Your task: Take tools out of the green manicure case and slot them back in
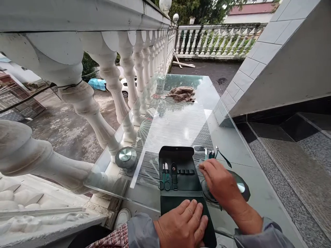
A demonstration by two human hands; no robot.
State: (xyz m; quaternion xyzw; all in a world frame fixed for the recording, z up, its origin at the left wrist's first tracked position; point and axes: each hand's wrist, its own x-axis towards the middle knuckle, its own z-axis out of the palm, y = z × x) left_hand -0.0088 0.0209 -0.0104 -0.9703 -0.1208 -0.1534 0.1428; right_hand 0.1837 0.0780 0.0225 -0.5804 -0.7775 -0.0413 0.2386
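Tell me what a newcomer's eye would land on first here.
First, the open black manicure case at the near end of the glass table, with small scissors strapped at its left and the left hand flat on its lower flap. Next, the right hand just right of the case, near loose grooming tools. Then the crumpled brown cloth at the table's far end.

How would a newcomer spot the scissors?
On the glass table, find the open black case under the left hand. In its upper panel, look along the left edge. The scissors alone there have two green ring handles.
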